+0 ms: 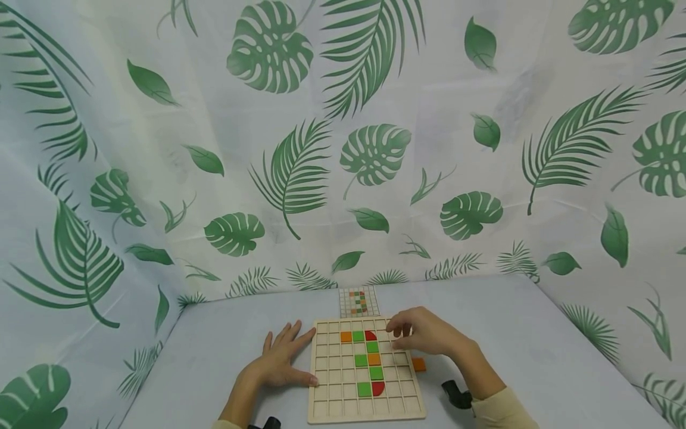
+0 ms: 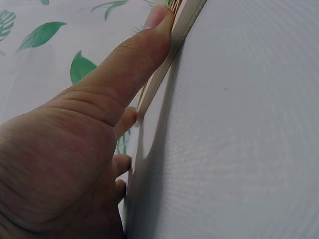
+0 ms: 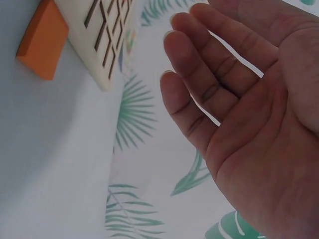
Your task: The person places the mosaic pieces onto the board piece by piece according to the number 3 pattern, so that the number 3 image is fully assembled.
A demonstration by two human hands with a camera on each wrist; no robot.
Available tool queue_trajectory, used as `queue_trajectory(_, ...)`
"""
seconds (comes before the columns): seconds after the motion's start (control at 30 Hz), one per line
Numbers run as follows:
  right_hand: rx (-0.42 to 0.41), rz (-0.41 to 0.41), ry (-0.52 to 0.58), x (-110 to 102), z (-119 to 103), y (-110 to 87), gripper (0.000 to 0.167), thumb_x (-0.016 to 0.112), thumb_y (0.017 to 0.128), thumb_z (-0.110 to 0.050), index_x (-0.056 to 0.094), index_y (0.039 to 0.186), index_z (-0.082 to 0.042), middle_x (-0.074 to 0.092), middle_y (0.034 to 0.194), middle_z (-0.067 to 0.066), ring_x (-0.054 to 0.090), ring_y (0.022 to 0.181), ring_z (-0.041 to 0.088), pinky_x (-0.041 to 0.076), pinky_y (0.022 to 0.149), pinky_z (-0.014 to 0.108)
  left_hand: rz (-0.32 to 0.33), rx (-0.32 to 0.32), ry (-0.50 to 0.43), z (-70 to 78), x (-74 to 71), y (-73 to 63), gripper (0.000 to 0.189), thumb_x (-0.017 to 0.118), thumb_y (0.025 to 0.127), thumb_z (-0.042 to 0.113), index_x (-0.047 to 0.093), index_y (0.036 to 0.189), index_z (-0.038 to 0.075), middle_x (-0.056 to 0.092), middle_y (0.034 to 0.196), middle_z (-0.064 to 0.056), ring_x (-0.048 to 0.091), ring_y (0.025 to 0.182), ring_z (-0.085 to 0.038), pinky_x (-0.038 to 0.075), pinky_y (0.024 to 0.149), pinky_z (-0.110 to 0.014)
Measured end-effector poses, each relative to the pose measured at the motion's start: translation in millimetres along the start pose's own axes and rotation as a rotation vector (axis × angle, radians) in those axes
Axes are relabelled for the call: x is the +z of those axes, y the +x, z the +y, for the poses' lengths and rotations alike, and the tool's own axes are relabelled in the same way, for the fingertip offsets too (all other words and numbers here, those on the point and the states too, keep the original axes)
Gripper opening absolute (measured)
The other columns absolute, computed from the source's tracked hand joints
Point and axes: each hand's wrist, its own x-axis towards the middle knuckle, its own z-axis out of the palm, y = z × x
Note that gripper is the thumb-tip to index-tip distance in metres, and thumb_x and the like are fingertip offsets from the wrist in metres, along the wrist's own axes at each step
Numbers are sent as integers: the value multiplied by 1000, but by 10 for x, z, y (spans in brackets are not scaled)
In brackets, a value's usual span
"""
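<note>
A wooden grid board (image 1: 334, 411) lies on the table, with several orange, green and red pieces set in its cells. Red quarter-round pieces (image 1: 378, 389) sit at two corners of the pattern. My left hand (image 1: 281, 362) is spread at the board's left side, its thumb (image 2: 132, 55) touching the edge and its fingers reaching toward the far left corner. Over the board's upper right part hovers my right hand (image 1: 426, 332), fingers loosely bent, with a gap between thumb and fingertips and nothing visible held. An orange square piece (image 1: 418, 364) lies on the table against the board's right edge.
Behind the board lies a small pattern card (image 1: 345, 304) showing a grid with coloured cells. A leaf-printed cloth (image 1: 321, 238) hangs behind and at both sides of the pale table (image 1: 230, 322). Black wrist devices (image 1: 457, 394) show below both hands.
</note>
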Motion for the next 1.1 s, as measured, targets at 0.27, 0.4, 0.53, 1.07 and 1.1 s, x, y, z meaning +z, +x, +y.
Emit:
queue_trajectory(0.27, 37, -1, 0, -23, 73, -24, 22, 82, 89, -14, 77, 110, -8, 73, 100, 7, 62, 86, 15, 54, 70, 25, 3, -2, 11, 21, -7, -11, 116, 87, 65, 69, 40, 162, 26, 18, 173, -20, 10, 161, -46, -5, 121, -78)
queue_trajectory(0.4, 55, -16, -8, -26, 100, -30, 20, 83, 88, -12, 77, 107, -8, 74, 99, 6, 61, 84, 13, 52, 70, 25, 5, -6, 14, 22, -4, -12, 115, 87, 65, 69, 40, 162, 26, 18, 173, -19, 10, 161, -46, -5, 121, -77)
queue_trajectory(0.53, 61, -33, -24, -29, 128, -49, 13, 82, 86, -8, 78, 98, -9, 73, 89, -1, 60, 78, 10, 51, 67, 25, 6, -9, 15, 24, -2, -16, 115, 87, 66, 69, 40, 162, 26, 19, 173, -19, 10, 161, -46, -4, 121, -77)
queue_trajectory(1.07, 183, -117, -70, 0, 228, -109, 19, 85, 71, 2, 75, 78, -13, 65, 73, -6, 57, 69, 14, 47, 58, 29, 6, -8, 22, 7, 7, 0, 115, 87, 66, 69, 39, 162, 28, 18, 174, -18, 10, 161, -45, -5, 121, -77)
queue_trajectory(1.1, 184, -121, -71, 6, 237, -110, 19, 86, 70, 1, 75, 77, -13, 65, 73, -6, 57, 68, 14, 47, 58, 29, 6, -9, 24, 4, 8, 2, 115, 87, 66, 70, 39, 162, 28, 18, 174, -18, 9, 161, -45, -5, 121, -77)
